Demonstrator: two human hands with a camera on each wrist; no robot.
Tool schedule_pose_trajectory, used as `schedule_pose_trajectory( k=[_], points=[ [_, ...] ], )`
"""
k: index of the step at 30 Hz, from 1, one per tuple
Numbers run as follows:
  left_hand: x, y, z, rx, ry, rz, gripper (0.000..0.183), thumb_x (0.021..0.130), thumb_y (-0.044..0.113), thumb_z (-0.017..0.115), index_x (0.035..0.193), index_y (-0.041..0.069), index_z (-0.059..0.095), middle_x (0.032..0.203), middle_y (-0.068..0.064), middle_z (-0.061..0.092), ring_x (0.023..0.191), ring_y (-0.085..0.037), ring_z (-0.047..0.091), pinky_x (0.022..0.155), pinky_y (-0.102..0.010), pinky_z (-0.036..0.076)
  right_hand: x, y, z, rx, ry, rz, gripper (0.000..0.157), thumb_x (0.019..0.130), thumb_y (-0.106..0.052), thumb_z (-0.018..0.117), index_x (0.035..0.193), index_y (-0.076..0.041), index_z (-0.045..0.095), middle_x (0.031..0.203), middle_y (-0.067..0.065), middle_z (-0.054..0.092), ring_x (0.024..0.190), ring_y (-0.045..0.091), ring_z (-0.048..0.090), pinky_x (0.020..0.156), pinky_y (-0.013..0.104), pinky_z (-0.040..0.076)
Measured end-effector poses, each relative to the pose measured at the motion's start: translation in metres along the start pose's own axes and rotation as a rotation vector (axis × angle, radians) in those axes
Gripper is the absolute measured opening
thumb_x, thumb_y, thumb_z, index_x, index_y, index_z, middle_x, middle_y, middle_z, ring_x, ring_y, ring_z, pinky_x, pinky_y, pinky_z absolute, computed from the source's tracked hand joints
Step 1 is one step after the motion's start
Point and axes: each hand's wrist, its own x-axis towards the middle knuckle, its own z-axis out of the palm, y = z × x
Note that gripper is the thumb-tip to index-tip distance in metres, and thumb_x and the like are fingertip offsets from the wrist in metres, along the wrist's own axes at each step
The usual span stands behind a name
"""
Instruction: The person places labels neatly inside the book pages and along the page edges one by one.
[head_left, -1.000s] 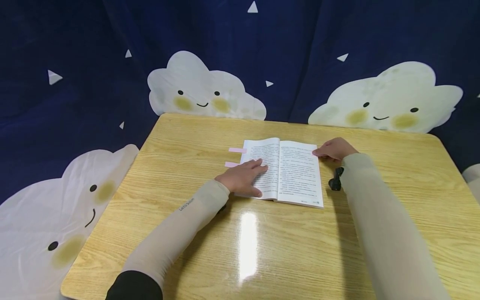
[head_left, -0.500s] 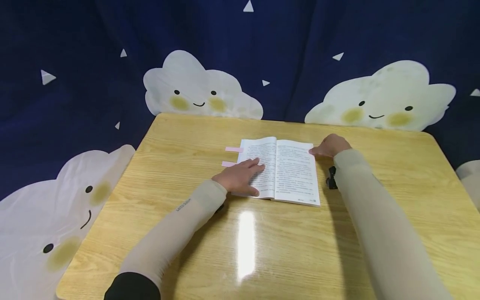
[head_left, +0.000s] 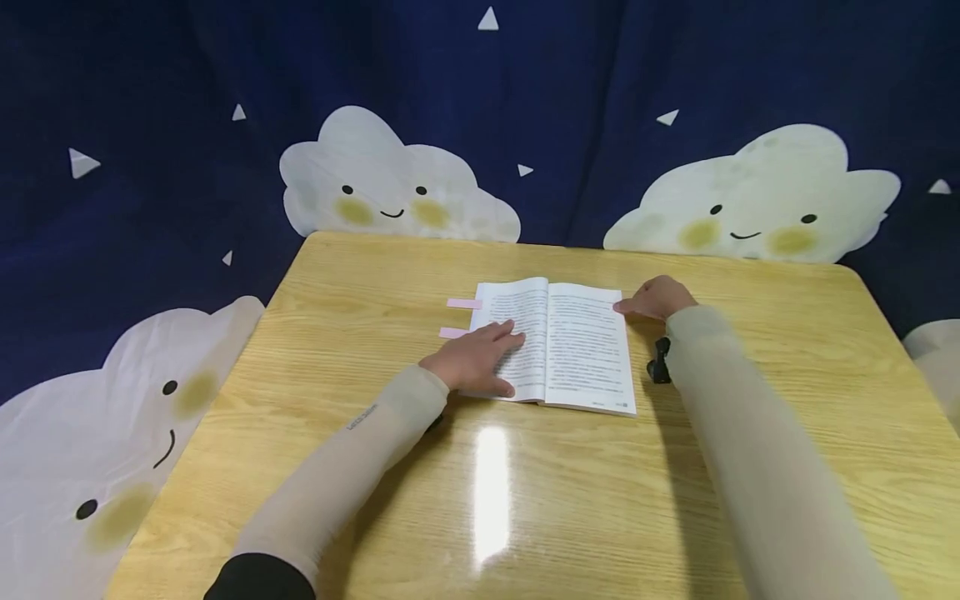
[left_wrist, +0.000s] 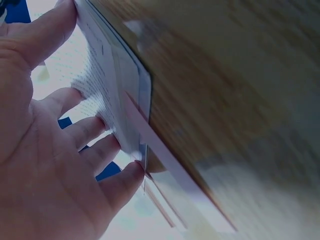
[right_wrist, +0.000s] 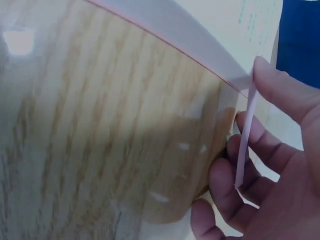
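Observation:
An open book [head_left: 588, 354] with printed pages lies on the wooden table. My left hand [head_left: 472, 362] rests on its left page, fingers spread. Two pink sticky tabs [head_left: 464, 303] stick out past the left edge; one tab [left_wrist: 170, 160] shows large in the left wrist view. At the upper right edge is my right hand [head_left: 660, 298]. In the right wrist view its thumb presses the end of another pink sticky tab [right_wrist: 245, 137] against the page edge, and the tab's free end hangs toward the curled fingers. Whether those fingers grip under the pages is unclear.
The wooden table [head_left: 360, 317] extends around the book on all sides. Behind it hangs a dark blue curtain [head_left: 420, 58] with smiling white clouds. A bright light reflection lies on the table in front of the book.
The whole scene shifts slightly left as the head view moves. Both hands keep nearly the same places on the book, the right thumb still at the right page's edge.

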Motion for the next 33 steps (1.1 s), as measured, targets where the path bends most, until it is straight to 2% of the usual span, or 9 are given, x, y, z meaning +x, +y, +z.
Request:
schedule_pose_trajectory(
  k=[5,8,12,14,17,21,28,33],
  points=[
    [-0.002,0.0,0.0,0.009,0.008,-0.004,0.089,0.09,0.052,0.068,0.16,0.025,0.02,0.17,0.0,0.009,0.157,-0.021,0.013,0.126,-0.038,0.024,-0.003,-0.01,0.001,-0.041,0.018,0.032,0.068,0.09,-0.048,0.064,0.127,0.009,0.059,0.133,0.028,0.059,0.11,0.036,0.058,0.101,0.05,0.049],
    [-0.004,0.0,0.0,0.003,0.01,-0.014,0.089,0.09,0.052,0.067,0.16,0.026,0.02,0.17,0.001,0.008,0.157,-0.02,0.012,0.126,-0.038,0.024,-0.003,-0.014,0.002,-0.044,0.023,0.04,0.068,0.09,-0.048,0.064,0.129,0.008,0.059,0.135,0.028,0.058,0.112,0.037,0.058,0.102,0.051,0.048],
    [-0.004,0.0,0.0,-0.001,0.014,-0.02,0.088,0.09,0.05,0.068,0.16,0.026,0.02,0.17,0.002,0.008,0.157,-0.02,0.012,0.126,-0.038,0.024,-0.004,-0.009,0.0,-0.07,-0.008,0.009,0.074,0.091,-0.052,0.06,0.132,0.009,0.055,0.136,0.029,0.056,0.116,0.04,0.057,0.104,0.053,0.047],
    [-0.003,0.001,0.0,0.0,0.014,-0.019,0.087,0.09,0.05,0.067,0.16,0.027,0.021,0.17,0.002,0.008,0.157,-0.02,0.012,0.126,-0.038,0.023,-0.006,-0.004,-0.004,-0.079,-0.033,-0.02,0.077,0.093,-0.054,0.057,0.134,0.011,0.052,0.138,0.031,0.054,0.118,0.042,0.056,0.104,0.054,0.046],
    [-0.003,0.001,0.001,0.004,0.011,-0.019,0.088,0.09,0.051,0.067,0.16,0.027,0.02,0.17,0.002,0.007,0.157,-0.02,0.012,0.126,-0.038,0.023,-0.012,0.005,-0.015,-0.071,-0.05,-0.064,0.077,0.095,-0.054,0.052,0.135,0.011,0.05,0.138,0.032,0.052,0.114,0.042,0.055,0.096,0.053,0.049],
    [-0.002,0.002,0.0,-0.002,0.007,-0.024,0.088,0.09,0.051,0.067,0.16,0.027,0.02,0.17,0.002,0.007,0.157,-0.02,0.012,0.126,-0.039,0.023,-0.026,0.021,-0.034,-0.072,-0.008,-0.113,0.069,0.098,-0.05,0.048,0.131,0.01,0.052,0.135,0.033,0.052,0.108,0.041,0.055,0.085,0.052,0.05],
    [-0.003,0.003,0.0,-0.008,0.003,-0.025,0.088,0.09,0.051,0.067,0.16,0.028,0.019,0.17,0.002,0.007,0.157,-0.019,0.012,0.126,-0.039,0.024,-0.05,0.052,-0.059,-0.088,-0.013,-0.176,0.067,0.102,-0.048,0.044,0.131,0.011,0.05,0.135,0.037,0.048,0.118,0.053,0.051,0.09,0.062,0.047],
    [-0.003,0.005,0.0,-0.01,0.005,-0.025,0.088,0.09,0.051,0.067,0.16,0.028,0.019,0.17,0.003,0.007,0.157,-0.019,0.012,0.125,-0.039,0.025,-0.065,0.064,-0.066,-0.116,-0.024,-0.183,0.068,0.103,-0.049,0.041,0.13,0.012,0.049,0.136,0.04,0.046,0.117,0.055,0.05,0.089,0.063,0.047]
  ],
)
